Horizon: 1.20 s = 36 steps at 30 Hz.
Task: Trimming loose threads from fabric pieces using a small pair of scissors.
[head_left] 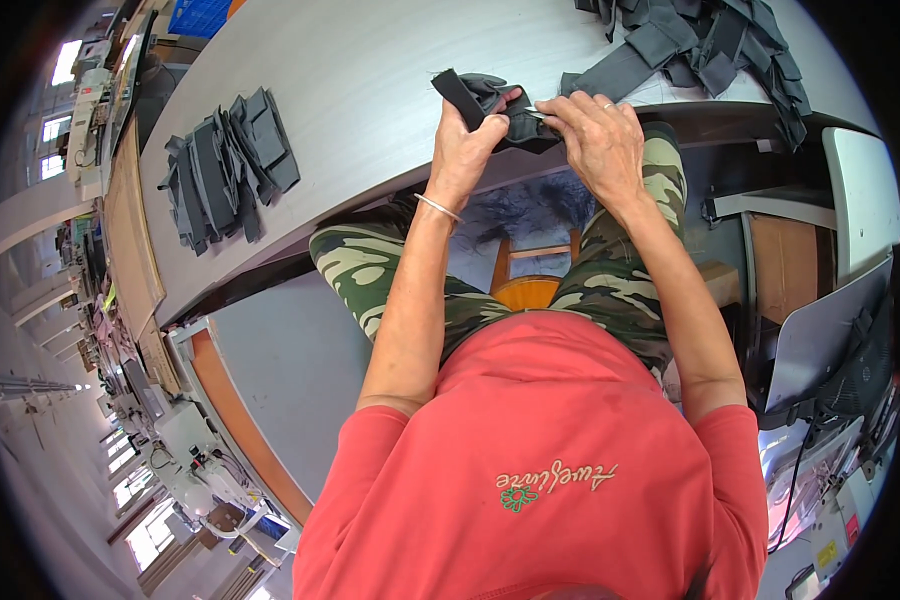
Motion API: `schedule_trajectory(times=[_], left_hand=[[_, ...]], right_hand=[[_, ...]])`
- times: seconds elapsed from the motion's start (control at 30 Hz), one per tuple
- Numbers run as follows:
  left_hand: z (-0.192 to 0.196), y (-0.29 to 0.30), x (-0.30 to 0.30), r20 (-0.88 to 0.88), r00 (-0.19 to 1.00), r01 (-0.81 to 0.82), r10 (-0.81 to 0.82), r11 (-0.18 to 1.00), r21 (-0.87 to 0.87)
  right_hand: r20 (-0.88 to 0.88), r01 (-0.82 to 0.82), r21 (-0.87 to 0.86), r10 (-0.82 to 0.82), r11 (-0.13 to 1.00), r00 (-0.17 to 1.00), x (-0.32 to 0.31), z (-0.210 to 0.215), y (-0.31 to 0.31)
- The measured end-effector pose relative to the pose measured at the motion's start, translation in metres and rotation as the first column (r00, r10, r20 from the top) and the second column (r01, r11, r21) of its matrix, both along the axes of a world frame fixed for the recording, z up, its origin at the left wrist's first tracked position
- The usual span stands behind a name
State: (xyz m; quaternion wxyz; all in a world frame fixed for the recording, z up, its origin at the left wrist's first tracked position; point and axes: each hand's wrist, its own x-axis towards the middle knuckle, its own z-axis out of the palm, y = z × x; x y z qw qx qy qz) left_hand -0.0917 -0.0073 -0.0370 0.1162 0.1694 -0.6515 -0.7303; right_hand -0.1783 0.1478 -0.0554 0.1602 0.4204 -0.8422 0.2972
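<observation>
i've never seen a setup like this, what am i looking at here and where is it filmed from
No machine is doing the work here: these are a person's two bare hands. The one picture comes from a wide fisheye camera worn on the head, looking down, so straight edges bend near the rim. The left hand grips a folded dark grey fabric piece; the right hand pinches a slim, shiny tool, too small to identify. On the pale grey table lie a row of dark grey fabric pieces to the left and a looser heap of similar fabric to the right.
</observation>
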Motion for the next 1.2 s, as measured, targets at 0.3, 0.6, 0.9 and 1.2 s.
schedule_trajectory(times=[0.3,0.6,0.9,1.2], left_hand=[[0.005,-0.002,-0.002,-0.017,1.0,-0.01,0.012,0.996,0.089],[0.005,0.0,-0.001,0.012,1.0,-0.017,0.016,0.999,0.04],[0.005,0.001,0.0,0.01,1.0,-0.01,0.01,0.998,0.057],[0.004,-0.003,0.0,-0.021,1.0,0.005,-0.004,0.998,0.057]], right_hand=[[0.014,0.0,-0.046,0.001,0.999,1.0,-0.002,-0.001,-0.001],[-0.091,-0.021,0.003,0.021,1.0,0.996,-0.004,0.004,-0.001],[0.062,-0.007,-0.092,0.013,0.996,0.998,-0.005,-0.001,0.002],[-0.079,-0.148,0.034,0.15,0.988,0.986,-0.015,0.01,-0.007]])
